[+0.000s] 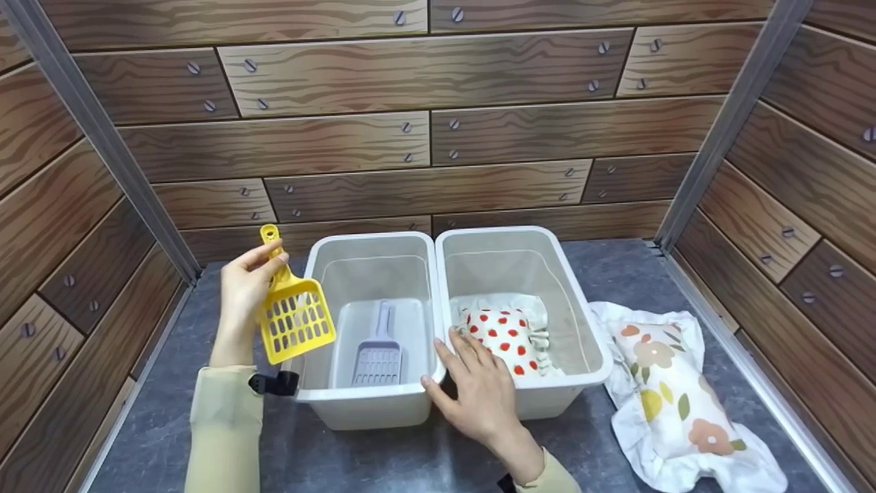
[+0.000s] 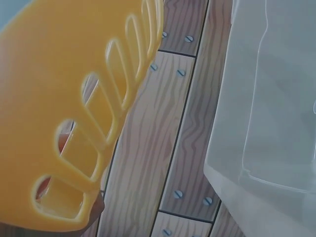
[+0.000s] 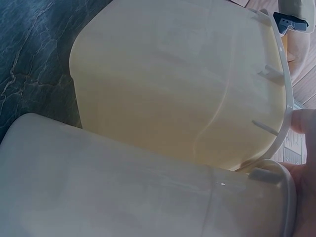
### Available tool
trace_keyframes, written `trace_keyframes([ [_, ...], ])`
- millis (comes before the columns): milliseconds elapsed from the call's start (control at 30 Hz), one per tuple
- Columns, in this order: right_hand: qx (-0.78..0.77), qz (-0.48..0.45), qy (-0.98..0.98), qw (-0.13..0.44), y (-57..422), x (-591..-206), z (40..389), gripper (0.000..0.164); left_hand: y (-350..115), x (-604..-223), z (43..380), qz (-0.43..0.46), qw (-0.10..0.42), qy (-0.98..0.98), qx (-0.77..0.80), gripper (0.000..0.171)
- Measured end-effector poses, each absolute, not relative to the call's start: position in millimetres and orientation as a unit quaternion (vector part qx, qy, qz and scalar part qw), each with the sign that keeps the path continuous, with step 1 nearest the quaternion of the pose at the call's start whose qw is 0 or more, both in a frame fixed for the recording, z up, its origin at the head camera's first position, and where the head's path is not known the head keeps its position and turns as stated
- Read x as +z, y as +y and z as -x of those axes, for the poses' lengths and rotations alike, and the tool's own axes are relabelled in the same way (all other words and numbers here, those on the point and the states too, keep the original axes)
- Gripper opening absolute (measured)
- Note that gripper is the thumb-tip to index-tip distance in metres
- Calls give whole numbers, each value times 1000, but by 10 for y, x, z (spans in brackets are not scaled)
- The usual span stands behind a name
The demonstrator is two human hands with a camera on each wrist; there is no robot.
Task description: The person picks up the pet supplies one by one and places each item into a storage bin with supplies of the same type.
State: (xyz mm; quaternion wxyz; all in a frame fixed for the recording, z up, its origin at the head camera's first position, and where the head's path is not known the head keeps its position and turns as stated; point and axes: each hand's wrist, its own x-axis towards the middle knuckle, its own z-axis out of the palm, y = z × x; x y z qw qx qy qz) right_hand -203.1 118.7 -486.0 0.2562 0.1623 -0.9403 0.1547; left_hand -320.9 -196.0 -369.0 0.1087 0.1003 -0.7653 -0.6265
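Note:
My left hand grips a yellow litter scoop by its handle, with the slotted blade hanging down left of the left grey bin. That blade fills the left side of the left wrist view. Inside the left bin lies a purple litter scoop, handle toward the back wall. My right hand rests with extended fingers over the front rims where the two bins meet. Near its fingertips, a small cushion with red strawberry prints lies in the right grey bin.
A flower-patterned cushion with white ruffled edges lies right of the bins on the dark grey tabletop. Wood-print panels enclose the back and both sides, with metal strips at the corners.

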Motion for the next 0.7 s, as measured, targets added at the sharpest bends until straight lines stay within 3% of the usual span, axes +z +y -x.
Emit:
trace_keyframes([
  [700, 145, -164, -938, 268, 1192, -4867, 2029, 57, -1839, -3689, 3309, -84, 102, -764, -632, 39],
])
